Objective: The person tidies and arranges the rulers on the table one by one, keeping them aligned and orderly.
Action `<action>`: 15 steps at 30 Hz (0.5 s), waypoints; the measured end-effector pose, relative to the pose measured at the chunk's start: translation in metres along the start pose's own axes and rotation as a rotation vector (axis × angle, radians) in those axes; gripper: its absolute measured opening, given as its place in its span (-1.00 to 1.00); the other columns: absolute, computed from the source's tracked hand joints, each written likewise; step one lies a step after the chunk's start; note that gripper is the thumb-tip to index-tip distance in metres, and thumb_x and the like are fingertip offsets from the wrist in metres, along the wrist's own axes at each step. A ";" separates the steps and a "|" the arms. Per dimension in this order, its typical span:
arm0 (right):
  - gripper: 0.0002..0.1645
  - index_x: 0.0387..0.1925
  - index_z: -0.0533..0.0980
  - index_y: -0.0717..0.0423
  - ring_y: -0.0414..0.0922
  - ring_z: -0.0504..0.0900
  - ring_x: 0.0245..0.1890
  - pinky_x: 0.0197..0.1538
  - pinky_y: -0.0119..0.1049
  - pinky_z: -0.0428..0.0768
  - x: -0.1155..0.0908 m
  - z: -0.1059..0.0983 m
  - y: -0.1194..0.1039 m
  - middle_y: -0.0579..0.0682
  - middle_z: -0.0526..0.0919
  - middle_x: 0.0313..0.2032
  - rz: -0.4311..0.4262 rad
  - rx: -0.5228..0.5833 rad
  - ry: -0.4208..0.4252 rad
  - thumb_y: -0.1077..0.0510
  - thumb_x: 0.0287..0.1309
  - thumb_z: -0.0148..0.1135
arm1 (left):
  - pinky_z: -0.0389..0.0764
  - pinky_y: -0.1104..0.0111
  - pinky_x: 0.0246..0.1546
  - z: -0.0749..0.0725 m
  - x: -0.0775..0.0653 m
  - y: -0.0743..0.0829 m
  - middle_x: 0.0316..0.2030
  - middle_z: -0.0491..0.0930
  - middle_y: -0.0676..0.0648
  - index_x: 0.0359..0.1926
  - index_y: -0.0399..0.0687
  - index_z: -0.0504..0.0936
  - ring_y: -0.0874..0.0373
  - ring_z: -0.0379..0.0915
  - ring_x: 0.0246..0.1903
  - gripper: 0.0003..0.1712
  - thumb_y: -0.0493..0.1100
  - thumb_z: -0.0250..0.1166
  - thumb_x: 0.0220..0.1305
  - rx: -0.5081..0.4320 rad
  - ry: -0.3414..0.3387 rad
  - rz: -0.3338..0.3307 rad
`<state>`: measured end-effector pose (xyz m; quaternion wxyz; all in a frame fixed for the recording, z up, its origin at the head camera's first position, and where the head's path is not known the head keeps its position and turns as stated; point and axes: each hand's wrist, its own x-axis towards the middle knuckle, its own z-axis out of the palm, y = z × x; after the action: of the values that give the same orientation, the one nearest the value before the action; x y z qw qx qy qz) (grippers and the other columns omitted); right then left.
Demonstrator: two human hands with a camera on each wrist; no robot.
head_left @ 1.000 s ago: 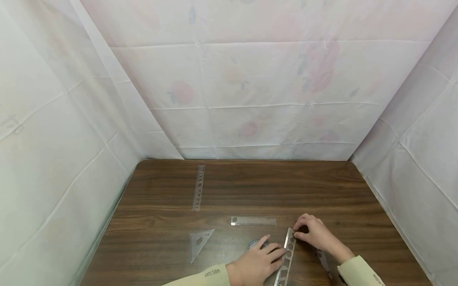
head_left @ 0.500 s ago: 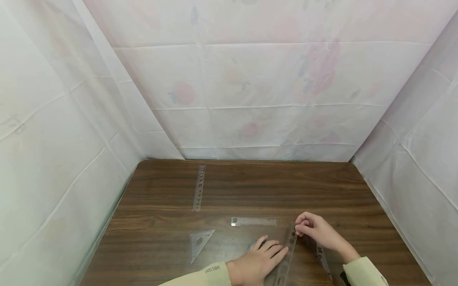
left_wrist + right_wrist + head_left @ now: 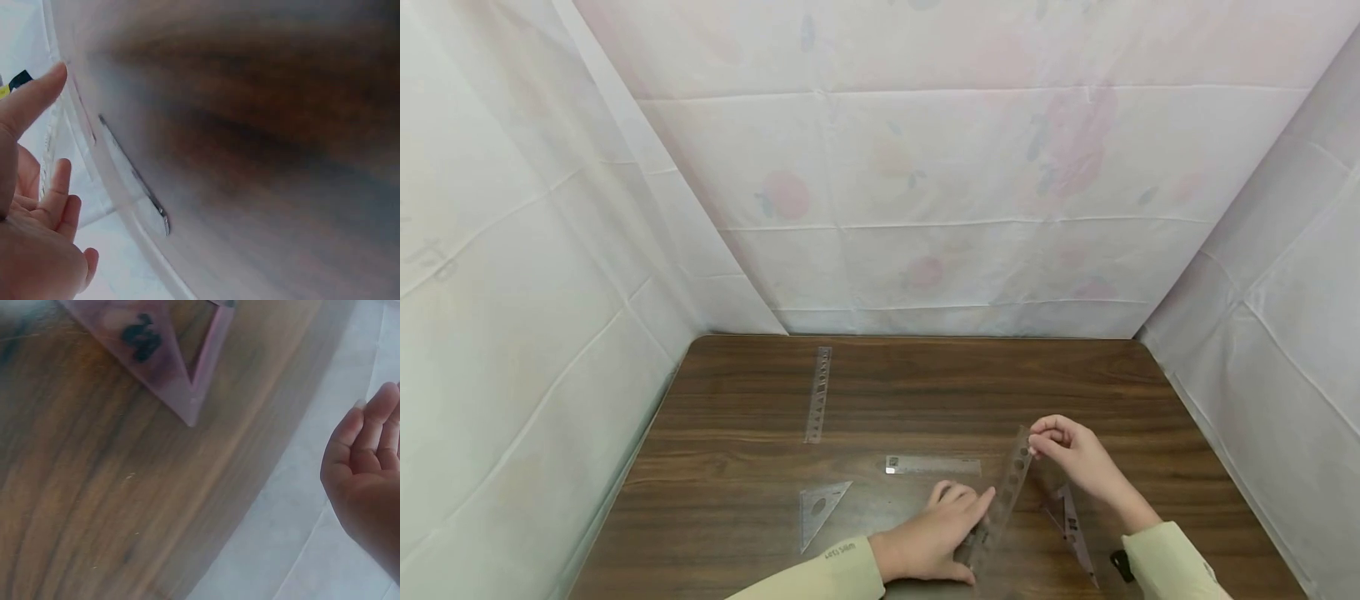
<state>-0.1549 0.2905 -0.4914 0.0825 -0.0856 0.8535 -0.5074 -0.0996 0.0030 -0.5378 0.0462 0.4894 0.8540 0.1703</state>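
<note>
A long clear stencil ruler (image 3: 1003, 500) with cut-out shapes slants up in front of me in the head view. My right hand (image 3: 1075, 458) pinches its far end between thumb and fingers. My left hand (image 3: 936, 529) lies by the near half, thumb tip and index fingertip at the ruler's left edge. In the left wrist view that hand's thumb and fingers (image 3: 57, 184) stand apart, the ruler (image 3: 47, 153) behind them. Below my right hand lies a pinkish triangular set square (image 3: 137, 337), with dark markings. What is under the left fingers is mostly hidden.
A short clear ruler (image 3: 932, 465) lies crosswise beyond the left hand. Farther left are a clear set square (image 3: 812, 521) with a round hole and another stencil ruler (image 3: 818, 396). White cloth walls (image 3: 925, 167) enclose the wooden table (image 3: 722, 417). A small black object (image 3: 1122, 565) sits by the right sleeve.
My right hand has risen away from me, lifting the ruler's far end with it. The left hand has turned, its thumb now out by the ruler. More of the pinkish set square shows.
</note>
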 end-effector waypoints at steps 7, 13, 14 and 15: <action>-0.63 0.06 0.51 0.34 -0.21 0.74 -0.23 -0.04 -0.37 0.71 0.007 0.001 -0.012 -0.07 0.76 -0.25 0.017 0.062 0.070 0.09 0.47 0.22 | 0.23 0.05 0.42 -0.011 0.004 -0.006 0.13 0.48 0.18 0.62 -0.27 -0.01 0.21 0.28 0.32 0.36 0.19 0.59 0.05 -0.036 0.056 0.001; -0.62 0.13 0.49 0.36 -0.28 0.73 -0.30 -0.12 -0.36 0.74 0.014 0.011 -0.019 -0.16 0.75 -0.29 -0.103 0.100 0.168 0.16 0.46 0.22 | 0.26 0.06 0.39 -0.020 0.006 -0.010 0.09 0.49 0.19 0.61 -0.28 0.04 0.25 0.32 0.26 0.34 0.21 0.59 0.05 -0.028 0.102 -0.009; -0.61 0.16 0.48 0.35 -0.27 0.73 -0.31 -0.13 -0.36 0.74 0.015 0.014 -0.021 -0.13 0.76 -0.29 -0.134 0.096 0.182 0.18 0.45 0.23 | 0.27 0.05 0.39 -0.021 0.007 -0.011 0.08 0.50 0.19 0.61 -0.28 0.05 0.25 0.33 0.25 0.34 0.22 0.59 0.05 -0.023 0.111 -0.012; -0.59 0.20 0.47 0.33 -0.28 0.73 -0.32 -0.15 -0.36 0.75 0.015 0.016 -0.022 -0.08 0.77 -0.29 -0.164 0.091 0.193 0.20 0.44 0.24 | 0.27 0.04 0.39 -0.023 0.007 -0.012 0.08 0.50 0.19 0.61 -0.27 0.05 0.25 0.33 0.25 0.34 0.22 0.60 0.04 -0.018 0.119 -0.015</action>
<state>-0.1647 0.2624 -0.4802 -0.0380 -0.1018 0.8237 -0.5565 -0.1186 -0.0020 -0.5196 0.0010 0.4713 0.8574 0.2067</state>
